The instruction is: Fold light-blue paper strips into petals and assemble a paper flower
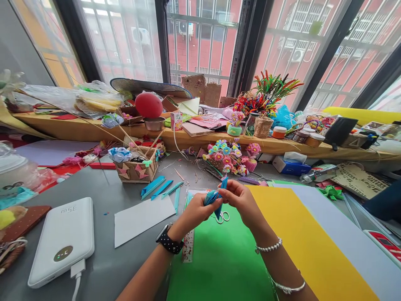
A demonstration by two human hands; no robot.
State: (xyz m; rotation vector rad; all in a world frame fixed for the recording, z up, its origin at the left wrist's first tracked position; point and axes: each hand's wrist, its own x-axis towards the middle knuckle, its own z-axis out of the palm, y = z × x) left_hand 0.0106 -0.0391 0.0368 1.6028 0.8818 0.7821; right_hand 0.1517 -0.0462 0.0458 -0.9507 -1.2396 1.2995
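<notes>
Both hands meet above a green sheet [219,259] on the table. My left hand [200,209], with a watch at its wrist, is closed on a bundle of folded blue paper pieces [210,197]. Pinched in the fingers of my right hand [239,198] is a folded blue paper strip [224,184], standing upright against the bundle. Just beyond the hands lie scissors [224,217], partly hidden, with their handle loops showing. A patterned ruler [188,246] sits beside my left wrist. Several more folded blue paper strips [161,188] rest to the left, near a white card [144,219].
A white power bank [64,242] with a cable occupies the left side. A decorated cardboard box [138,169] and pipe-cleaner flowers [224,154] stand farther back. Yellow paper [291,225] extends right of the green sheet. A crowded shelf [200,144] runs below the windows.
</notes>
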